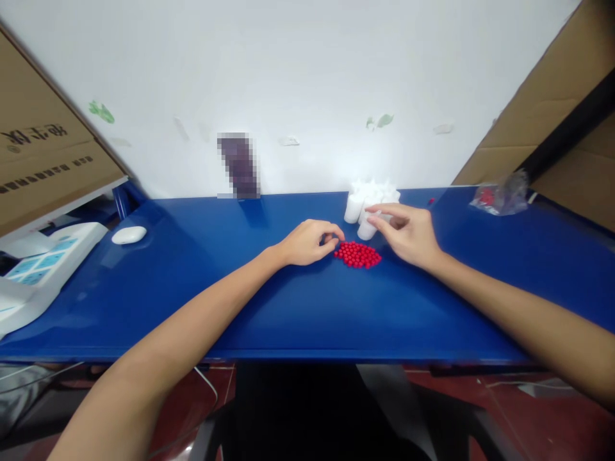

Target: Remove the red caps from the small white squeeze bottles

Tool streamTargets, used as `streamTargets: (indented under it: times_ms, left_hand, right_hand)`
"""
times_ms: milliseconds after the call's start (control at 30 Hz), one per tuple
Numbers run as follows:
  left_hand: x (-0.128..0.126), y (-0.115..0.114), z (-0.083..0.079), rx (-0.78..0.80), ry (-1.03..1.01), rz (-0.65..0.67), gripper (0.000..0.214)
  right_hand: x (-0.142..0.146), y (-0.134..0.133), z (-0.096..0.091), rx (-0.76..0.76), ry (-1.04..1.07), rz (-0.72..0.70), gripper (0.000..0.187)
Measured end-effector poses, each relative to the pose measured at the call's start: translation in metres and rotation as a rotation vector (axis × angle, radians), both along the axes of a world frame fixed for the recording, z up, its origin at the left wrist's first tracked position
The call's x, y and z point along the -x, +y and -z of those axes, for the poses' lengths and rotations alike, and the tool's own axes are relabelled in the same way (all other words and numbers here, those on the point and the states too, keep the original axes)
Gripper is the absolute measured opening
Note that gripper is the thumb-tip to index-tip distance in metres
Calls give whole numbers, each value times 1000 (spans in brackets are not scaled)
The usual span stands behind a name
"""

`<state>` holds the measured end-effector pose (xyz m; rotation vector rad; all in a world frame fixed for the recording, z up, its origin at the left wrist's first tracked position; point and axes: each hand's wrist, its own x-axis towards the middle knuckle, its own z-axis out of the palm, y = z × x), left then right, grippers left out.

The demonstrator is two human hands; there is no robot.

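A flat pile of small round red beads (358,255) lies on the blue table (307,314). At its left edge is my left hand (310,243), thumb and forefinger curled into a pinch by the outermost beads; whether a bead is between them is too small to tell. My right hand (410,234) holds a small white plastic bottle (366,228) between thumb and fingers, tilted, just behind the pile. More white bottles (354,208) stand in a cluster against the wall, partly hidden by the right hand.
To the far right lies a clear plastic bag (502,195) with red bits inside. A stray red piece (431,201) sits near the back edge. On the left are a white mouse-shaped object (129,235) and a white device with blue panels (48,262). A blurred-out dark object (239,166) leans against the wall.
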<state>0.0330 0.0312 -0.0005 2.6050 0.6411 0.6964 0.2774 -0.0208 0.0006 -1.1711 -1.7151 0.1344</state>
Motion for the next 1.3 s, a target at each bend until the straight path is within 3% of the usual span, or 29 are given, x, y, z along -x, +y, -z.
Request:
streamTargets:
  times_ms: [233,467,833,1033,1300]
  left_hand:
    - [0,-1,0,11,13,-12,23]
    - [0,1,0,7,16,-10,23]
    - [0,1,1,-2,25,-17,22]
    - [0,1,1,-7,17,-10,22]
    - [0,-1,0,3,5,-13,24]
  right_hand:
    - [-2,2,5,-31,5,118,28]
    - [-4,6,-5,138,-29,39,35]
    - [-8,3,-18,-60,-470,152,41]
    - [-15,3,-22,-25,-489,144,48]
    - [-7,-1,-23,-43,-463,66,35]
